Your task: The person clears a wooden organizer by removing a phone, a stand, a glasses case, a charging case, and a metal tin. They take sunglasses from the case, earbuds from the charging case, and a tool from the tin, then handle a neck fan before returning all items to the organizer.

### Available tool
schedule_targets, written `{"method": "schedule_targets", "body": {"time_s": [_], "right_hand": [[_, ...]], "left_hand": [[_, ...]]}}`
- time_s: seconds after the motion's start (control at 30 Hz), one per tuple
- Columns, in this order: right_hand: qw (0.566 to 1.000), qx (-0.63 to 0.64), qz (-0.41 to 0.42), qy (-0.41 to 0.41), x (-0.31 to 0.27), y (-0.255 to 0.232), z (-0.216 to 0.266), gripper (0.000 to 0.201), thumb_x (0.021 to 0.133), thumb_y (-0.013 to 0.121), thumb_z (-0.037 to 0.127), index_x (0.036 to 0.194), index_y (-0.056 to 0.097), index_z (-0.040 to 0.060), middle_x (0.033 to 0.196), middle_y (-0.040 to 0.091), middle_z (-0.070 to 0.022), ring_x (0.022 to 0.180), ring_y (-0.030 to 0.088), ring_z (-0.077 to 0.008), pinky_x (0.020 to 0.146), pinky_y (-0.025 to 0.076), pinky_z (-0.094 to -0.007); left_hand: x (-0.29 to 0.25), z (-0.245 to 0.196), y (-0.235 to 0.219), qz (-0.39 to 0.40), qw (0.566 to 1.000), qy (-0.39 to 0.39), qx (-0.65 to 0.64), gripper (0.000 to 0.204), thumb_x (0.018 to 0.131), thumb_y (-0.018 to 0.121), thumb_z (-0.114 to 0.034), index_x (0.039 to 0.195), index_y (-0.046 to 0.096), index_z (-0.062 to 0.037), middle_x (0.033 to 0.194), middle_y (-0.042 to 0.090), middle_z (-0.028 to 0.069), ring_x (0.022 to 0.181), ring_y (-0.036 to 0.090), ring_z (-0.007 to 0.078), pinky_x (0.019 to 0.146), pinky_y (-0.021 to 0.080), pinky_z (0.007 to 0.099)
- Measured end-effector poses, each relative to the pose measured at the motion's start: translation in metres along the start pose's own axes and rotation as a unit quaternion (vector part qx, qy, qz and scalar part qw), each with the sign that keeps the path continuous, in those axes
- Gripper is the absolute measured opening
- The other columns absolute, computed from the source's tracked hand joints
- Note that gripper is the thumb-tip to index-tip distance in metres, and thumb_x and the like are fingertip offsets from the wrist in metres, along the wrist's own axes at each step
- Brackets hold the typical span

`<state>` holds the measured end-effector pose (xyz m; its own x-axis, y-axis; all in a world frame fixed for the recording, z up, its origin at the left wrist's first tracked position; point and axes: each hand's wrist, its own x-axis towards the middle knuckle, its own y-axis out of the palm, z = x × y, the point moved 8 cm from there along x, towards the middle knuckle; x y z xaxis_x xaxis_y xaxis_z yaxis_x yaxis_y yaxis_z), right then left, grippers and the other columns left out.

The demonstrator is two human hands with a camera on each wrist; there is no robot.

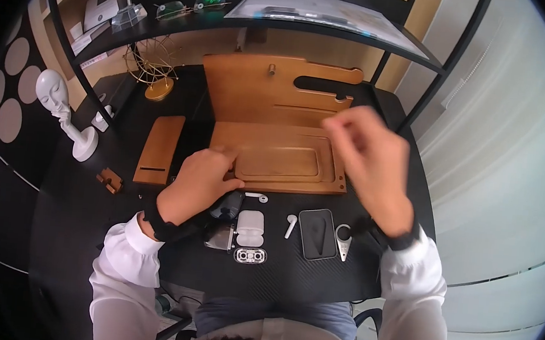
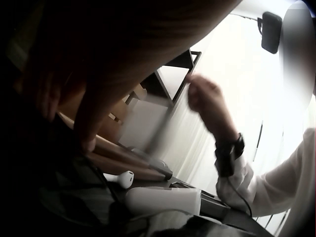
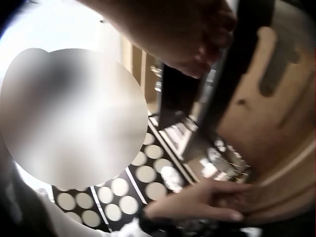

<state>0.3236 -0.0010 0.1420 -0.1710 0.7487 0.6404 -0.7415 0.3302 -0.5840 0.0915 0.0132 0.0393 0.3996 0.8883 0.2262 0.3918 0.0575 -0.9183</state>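
Note:
The left hand [image 1: 197, 179] grips the left front part of a wooden base [image 1: 224, 133], thumb at the front edge and fingers over the top. An upright wooden panel [image 1: 241, 86] with a cut-out and a peg stands along the base's back edge. Raised above the base's right side is the right hand [image 1: 376, 166], blurred, its fingers curled in; whether something small is between them cannot be told. In the left wrist view the right hand [image 2: 207, 101] is lifted off the base. The right wrist view shows the left hand [image 3: 202, 200] at the base's edge [image 3: 281, 182].
In front of the base lie a white earphone case [image 1: 250, 228], two white earphones, a dark tin [image 1: 318, 234] and a keyring tag [image 1: 343, 241]. To the left are a wooden slat [image 1: 160, 147], a small wooden piece [image 1: 109, 180] and a white figurine [image 1: 85, 144]. A black shelf [image 1: 169, 22] spans the back.

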Motion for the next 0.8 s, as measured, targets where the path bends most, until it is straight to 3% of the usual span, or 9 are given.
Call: {"method": "schedule_targets", "body": {"time_s": [0.03,0.07,0.1,0.17,0.2,0.27,0.37,0.6,0.8], "right_hand": [[0.994,0.052,-0.082,-0.051,-0.007,-0.035,0.038,0.008,0.09,0.075,0.009,0.093,0.068,0.0073,0.071,0.063,-0.0083,0.055,0.054,-0.0262,0.053,0.044,-0.0396],[0.952,0.17,-0.2,-0.154,-0.037,-0.075,0.048,0.007,0.09,0.072,0.011,0.091,0.066,0.0077,0.077,0.062,-0.003,0.063,0.054,-0.0175,0.059,0.042,-0.0371],[0.881,0.249,-0.295,-0.275,-0.074,-0.111,0.056,0.007,0.09,0.069,0.014,0.089,0.065,0.0081,0.083,0.06,0.0023,0.071,0.053,-0.0087,0.065,0.041,-0.0345],[0.796,0.331,-0.317,-0.396,-0.118,-0.148,0.082,0.015,0.096,0.064,0.028,0.104,0.061,0.0156,0.095,0.063,0.0039,0.082,0.062,-0.0049,0.082,0.046,-0.0315],[0.776,0.354,-0.292,-0.432,-0.128,-0.157,0.095,0.015,0.096,0.065,0.028,0.104,0.061,0.0155,0.095,0.063,0.0039,0.082,0.062,-0.0048,0.082,0.046,-0.0314],[0.797,0.37,-0.205,-0.432,-0.129,-0.161,0.117,0.015,0.096,0.065,0.028,0.104,0.061,0.0154,0.095,0.063,0.0041,0.082,0.062,-0.0047,0.082,0.047,-0.0311],[0.819,0.382,-0.157,-0.398,-0.127,-0.167,0.124,0.015,0.096,0.065,0.027,0.104,0.062,0.0153,0.095,0.064,0.0043,0.082,0.062,-0.0045,0.082,0.047,-0.0307],[0.833,0.392,-0.13,-0.368,-0.129,-0.17,0.123,0.014,0.095,0.065,0.025,0.104,0.062,0.015,0.095,0.064,0.0047,0.082,0.062,-0.004,0.082,0.047,-0.0298],[0.843,0.391,-0.116,-0.351,-0.128,-0.168,0.124,0.013,0.095,0.066,0.024,0.104,0.062,0.0147,0.095,0.064,0.0051,0.082,0.062,-0.0036,0.081,0.048,-0.029]], "left_hand": [[-0.001,-0.002,-0.001,-0.003,1.0,0.007,0.016,0.053,0.077,0.084,-0.014,0.124,0.064,0.0027,0.086,0.068,0.0161,0.082,0.068,0.0337,0.071,0.052,0.04],[-0.001,-0.003,0.0,-0.008,0.999,0.011,0.031,0.054,0.077,0.084,-0.015,0.124,0.064,0.0022,0.086,0.068,0.016,0.083,0.068,0.0346,0.072,0.052,0.0409],[-0.004,-0.004,0.001,-0.012,0.999,0.014,0.045,0.056,0.076,0.085,-0.016,0.125,0.064,0.0018,0.086,0.069,0.016,0.084,0.068,0.0356,0.073,0.052,0.0418],[-0.004,-0.003,0.004,-0.009,0.999,0.027,0.046,0.056,0.075,0.085,-0.016,0.124,0.065,0.0014,0.085,0.069,0.0164,0.085,0.068,0.0353,0.073,0.052,0.0415],[-0.003,-0.003,0.005,-0.005,0.998,0.036,0.049,0.056,0.075,0.086,-0.016,0.123,0.065,0.0013,0.085,0.069,0.0166,0.085,0.068,0.0351,0.073,0.052,0.0413],[0.001,0.003,0.005,0.03,0.999,0.004,0.013,0.054,0.074,0.086,-0.013,0.123,0.066,0.0014,0.082,0.069,0.0169,0.085,0.068,0.0348,0.074,0.053,0.0416],[0.002,0.002,0.003,0.052,0.998,-0.004,-0.024,0.051,0.075,0.084,-0.01,0.122,0.067,0.0017,0.086,0.069,0.0176,0.085,0.068,0.0344,0.075,0.053,0.0418],[-0.003,-0.009,-0.01,0.003,0.998,0.02,0.053,0.045,0.077,0.081,-0.008,0.119,0.069,0.0009,0.107,0.066,0.0154,0.09,0.067,0.0368,0.079,0.052,0.0438],[-0.008,-0.002,-0.008,0.046,0.995,-0.01,0.085,0.037,0.077,0.08,-0.01,0.112,0.072,-0.0003,0.106,0.071,0.0147,0.096,0.067,0.0375,0.082,0.053,0.0444]]}}
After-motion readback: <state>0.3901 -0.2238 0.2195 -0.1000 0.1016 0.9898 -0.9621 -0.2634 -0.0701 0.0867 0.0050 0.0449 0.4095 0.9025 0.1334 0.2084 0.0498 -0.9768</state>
